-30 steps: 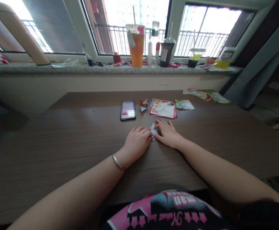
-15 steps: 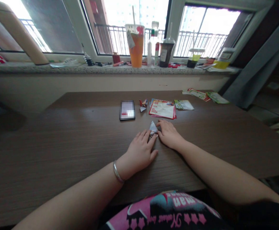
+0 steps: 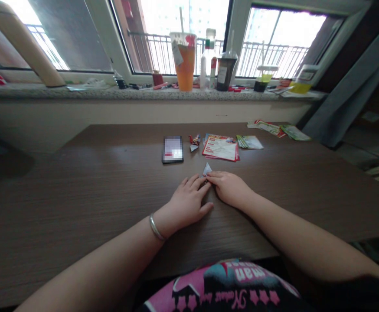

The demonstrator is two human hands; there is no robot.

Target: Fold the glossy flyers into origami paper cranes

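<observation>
A small folded piece of paper (image 3: 207, 167) lies on the brown table (image 3: 111, 208), its pale pointed tip showing beyond my fingers. My left hand (image 3: 188, 200) rests palm down with fingers spread, the fingertips on the paper's near edge. From the right, my right hand (image 3: 231, 187) lays its extended fingers across the middle of the paper, pressing it to the table. The fingers hide most of the paper's near part. A silver bangle (image 3: 156, 227) circles my left wrist.
Beyond my hands lie a phone (image 3: 172, 149), a small folded paper shape (image 3: 194, 142), a stack of printed cards (image 3: 220, 147) and green-white cards (image 3: 249, 142). More cards (image 3: 267, 128) sit at the far right. Drink cups (image 3: 185, 63) and bottles line the windowsill (image 3: 95, 93).
My right hand's fingers have moved left and down from beside the paper's tip onto its middle, covering more of it. My left hand has shifted slightly left.
</observation>
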